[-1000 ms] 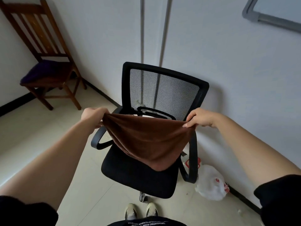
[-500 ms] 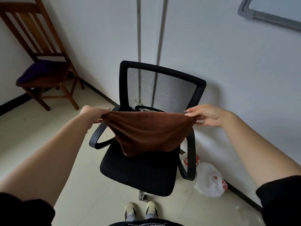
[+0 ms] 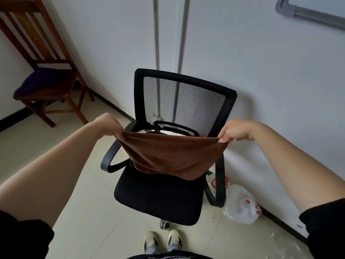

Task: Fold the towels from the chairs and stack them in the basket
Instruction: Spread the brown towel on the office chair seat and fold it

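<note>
Towel (image 3: 171, 156), brown, centre frame above the chair (image 3: 158, 200): apparently soft, light and limp, sagging between left hand (image 3: 109, 126) and right hand (image 3: 234, 131), each pinching a top corner, probably the best holds for folding.

Black sleeves cover the upper arms: the left sleeve (image 3: 24, 238) and the right sleeve (image 3: 326, 227). The forearms are bare, as are the left grip (image 3: 109, 126) and right grip (image 3: 236, 130). A black shirt (image 3: 169, 257) carries white lettering along its hem. Faded blue jeans (image 3: 151, 249) fall over pale cream shoes (image 3: 175, 238), darker along the lacing.
</note>
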Motion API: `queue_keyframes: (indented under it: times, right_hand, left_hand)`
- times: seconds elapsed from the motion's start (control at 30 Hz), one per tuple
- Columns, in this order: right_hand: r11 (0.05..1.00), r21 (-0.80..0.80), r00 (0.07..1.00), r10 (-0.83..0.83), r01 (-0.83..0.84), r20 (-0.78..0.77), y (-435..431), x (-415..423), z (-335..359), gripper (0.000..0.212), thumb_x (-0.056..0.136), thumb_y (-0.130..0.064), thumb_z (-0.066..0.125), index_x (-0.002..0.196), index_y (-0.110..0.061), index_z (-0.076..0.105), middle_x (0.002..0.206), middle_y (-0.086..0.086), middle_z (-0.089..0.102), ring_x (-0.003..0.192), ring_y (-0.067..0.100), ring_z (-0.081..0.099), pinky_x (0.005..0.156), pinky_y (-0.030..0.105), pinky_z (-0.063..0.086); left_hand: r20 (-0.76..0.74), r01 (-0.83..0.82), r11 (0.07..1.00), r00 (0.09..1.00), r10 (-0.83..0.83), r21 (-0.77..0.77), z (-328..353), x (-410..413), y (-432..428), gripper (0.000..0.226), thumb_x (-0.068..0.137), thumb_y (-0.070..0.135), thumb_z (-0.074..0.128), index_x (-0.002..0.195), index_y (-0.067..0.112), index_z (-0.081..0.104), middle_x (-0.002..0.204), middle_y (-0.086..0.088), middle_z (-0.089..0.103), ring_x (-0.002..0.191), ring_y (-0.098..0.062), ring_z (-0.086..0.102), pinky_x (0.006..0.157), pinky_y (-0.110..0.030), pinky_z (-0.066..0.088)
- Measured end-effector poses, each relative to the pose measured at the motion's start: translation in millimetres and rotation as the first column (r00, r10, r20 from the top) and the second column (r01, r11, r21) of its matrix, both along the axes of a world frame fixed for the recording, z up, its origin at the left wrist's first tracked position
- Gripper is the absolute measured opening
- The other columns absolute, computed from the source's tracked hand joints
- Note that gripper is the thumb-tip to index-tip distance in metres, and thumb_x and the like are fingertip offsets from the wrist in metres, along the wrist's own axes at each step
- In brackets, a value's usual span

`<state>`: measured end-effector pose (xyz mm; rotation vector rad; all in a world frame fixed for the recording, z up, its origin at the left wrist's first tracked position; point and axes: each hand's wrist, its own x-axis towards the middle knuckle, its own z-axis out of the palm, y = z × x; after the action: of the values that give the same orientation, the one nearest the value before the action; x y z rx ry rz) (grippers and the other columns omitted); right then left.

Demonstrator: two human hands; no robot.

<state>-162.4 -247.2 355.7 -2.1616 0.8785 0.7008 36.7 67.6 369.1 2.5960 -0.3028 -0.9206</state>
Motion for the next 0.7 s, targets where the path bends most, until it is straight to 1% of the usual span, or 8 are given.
queue_keyframes:
  times: [0.07,0.13,0.2,0.27,0.33,0.47,0.57,0.7]
  right_hand:
    - [1.0,-0.016,1.0,0.01,-0.01,0.02,-1,3,-4,0.016,0.09,-0.008,0.063,0.103,-0.007,0.071,0.085,0.004,0.066,0.073,0.011,0.059,0.071,0.027,0.042]
    - [0.998,-0.052,0.996,-0.022,0.026,0.083,-5,4,-10,0.011,0.09,-0.01,0.062,0.097,-0.008,0.071,0.078,0.001,0.062,0.066,0.011,0.055,0.061,0.023,0.039]
    - [0.993,-0.058,0.983,-0.094,0.104,0.16,-8,4,-19,0.01,0.091,-0.012,0.063,0.094,-0.008,0.071,0.076,0.001,0.06,0.065,0.012,0.051,0.057,0.022,0.039]
    - [0.978,-0.04,0.955,-0.189,0.203,0.227,-12,5,-27,0.01,0.092,-0.016,0.062,0.089,-0.011,0.07,0.077,-0.002,0.059,0.066,0.011,0.049,0.056,0.022,0.04]
    - [0.943,0.01,0.901,-0.321,0.332,0.291,-15,7,-35,0.01,0.093,-0.017,0.061,0.092,-0.013,0.07,0.08,-0.003,0.058,0.069,0.012,0.049,0.059,0.023,0.042]
    - [0.875,0.093,0.796,-0.472,0.475,0.379,-20,14,-42,0.011,0.093,-0.013,0.06,0.096,-0.014,0.071,0.088,0.001,0.062,0.071,0.009,0.05,0.064,0.024,0.043]
    - [0.851,0.096,0.733,-0.497,0.516,0.464,-20,18,-39,0.012,0.091,-0.009,0.06,0.089,-0.016,0.069,0.081,-0.005,0.062,0.072,0.006,0.052,0.069,0.026,0.044]
    - [0.816,0.143,0.667,-0.546,0.56,0.506,-20,17,-32,0.01,0.087,-0.005,0.062,0.085,-0.013,0.068,0.072,-0.001,0.061,0.062,0.012,0.053,0.057,0.018,0.046]
  left_hand:
    - [0.021,-0.017,1.0,1.0,0.018,-0.026,-7,5,-3,0.023,0.073,0.006,0.076,0.097,0.006,0.074,0.102,-0.009,0.069,0.091,-0.022,0.058,0.052,-0.024,0.039]
    - [-0.014,-0.069,0.995,0.998,0.068,-0.067,-15,10,-3,0.022,0.076,0.006,0.075,0.098,0.009,0.074,0.101,-0.01,0.067,0.092,-0.022,0.056,0.051,-0.024,0.036]
    - [-0.059,-0.153,0.976,0.988,0.145,-0.158,-23,16,-3,0.018,0.077,0.006,0.074,0.094,0.012,0.075,0.103,-0.01,0.068,0.096,-0.024,0.058,0.057,-0.025,0.037]
    - [-0.085,-0.228,0.939,0.973,0.213,-0.257,-30,21,-4,0.015,0.076,0.004,0.074,0.085,0.016,0.074,0.104,-0.009,0.071,0.102,-0.025,0.061,0.068,-0.029,0.042]
    - [-0.107,-0.272,0.913,0.962,0.251,-0.304,-37,25,-7,0.017,0.076,0.003,0.072,0.086,0.017,0.072,0.104,-0.01,0.071,0.103,-0.026,0.063,0.073,-0.033,0.044]
    - [-0.057,-0.274,0.894,0.961,0.271,-0.354,-42,31,-23,0.027,0.075,0.005,0.069,0.098,0.018,0.07,0.1,-0.007,0.066,0.085,-0.02,0.057,0.058,-0.027,0.042]
    - [-0.038,-0.25,0.879,0.966,0.257,-0.405,-39,38,-36,0.021,0.076,0.006,0.066,0.086,0.024,0.068,0.094,-0.002,0.061,0.074,-0.012,0.05,0.057,-0.027,0.04]
    - [-0.059,-0.247,0.837,0.966,0.251,-0.488,-38,43,-42,0.02,0.074,0.006,0.062,0.079,0.024,0.067,0.086,-0.003,0.058,0.073,-0.015,0.048,0.057,-0.028,0.039]
